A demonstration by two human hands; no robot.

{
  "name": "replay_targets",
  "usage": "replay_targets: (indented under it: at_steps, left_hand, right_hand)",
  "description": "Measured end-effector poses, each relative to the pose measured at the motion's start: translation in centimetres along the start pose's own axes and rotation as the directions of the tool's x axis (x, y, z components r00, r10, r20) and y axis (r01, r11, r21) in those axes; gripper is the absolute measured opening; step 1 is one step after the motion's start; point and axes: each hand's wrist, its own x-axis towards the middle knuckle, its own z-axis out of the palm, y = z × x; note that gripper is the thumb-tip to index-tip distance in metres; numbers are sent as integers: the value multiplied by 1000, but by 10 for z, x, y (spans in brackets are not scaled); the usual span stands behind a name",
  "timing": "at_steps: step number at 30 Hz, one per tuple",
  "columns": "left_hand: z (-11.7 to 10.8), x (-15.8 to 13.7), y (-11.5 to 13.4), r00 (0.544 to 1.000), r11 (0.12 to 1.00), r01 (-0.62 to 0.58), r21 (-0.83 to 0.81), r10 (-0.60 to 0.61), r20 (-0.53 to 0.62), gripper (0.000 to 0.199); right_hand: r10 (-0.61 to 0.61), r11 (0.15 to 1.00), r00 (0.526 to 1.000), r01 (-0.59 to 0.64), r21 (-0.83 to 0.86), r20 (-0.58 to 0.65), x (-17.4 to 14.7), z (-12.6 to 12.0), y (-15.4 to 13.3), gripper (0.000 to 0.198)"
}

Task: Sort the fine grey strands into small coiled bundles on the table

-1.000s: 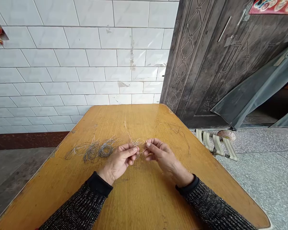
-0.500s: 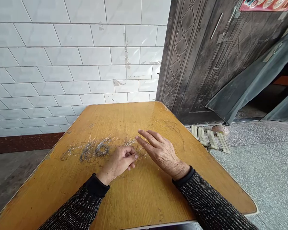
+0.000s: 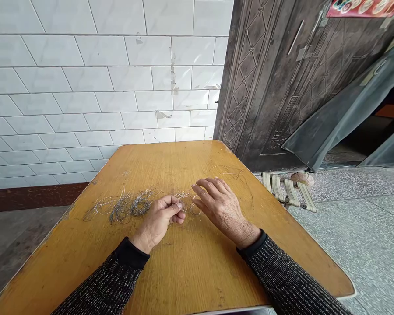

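Near the middle of the table, my left hand (image 3: 159,221) is closed in a pinch on a thin wire, which barely shows at the fingertips. To its right, my right hand (image 3: 220,205) is held open above the table, palm down with the fingers stretched out. A loose loop of wire (image 3: 194,211) shows between the two hands, partly hidden by the right one. Left of my left hand lie a round wire coil (image 3: 139,205) and a looser wire bundle (image 3: 118,209). Further left is a thin, spread tangle of wire (image 3: 96,207).
The wooden table (image 3: 170,164) reaches to a white tiled wall (image 3: 82,78). Long thin strands of wire (image 3: 238,173) lie at its far right. Beyond the right edge are a striped folding stool (image 3: 287,190) and a dark carved door (image 3: 265,87).
My left hand's pinch has shifted slightly up and left. My right hand's fingers have bent a little and moved slightly right. The wire bundles lie where they were.
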Motion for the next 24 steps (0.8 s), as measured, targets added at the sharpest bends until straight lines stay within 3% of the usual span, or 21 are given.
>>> replay_targets:
  at_steps: [8,15,24]
  left_hand:
    - [1,-2,-2,999,993,4,114,-10,50,14]
    - [9,-7,4,999,975,-6,221,-6,54,18]
    - [9,-7,4,995,979,5,206,-26,100,21]
  right_hand:
    - [9,1000,1000,-9,-11,-18,2,-4,-3,21]
    - [-152,987,988,151,50,23,-1,-3,-5,19]
    - [-82,980,997,82,179,-8,-1,-1,-8,18]
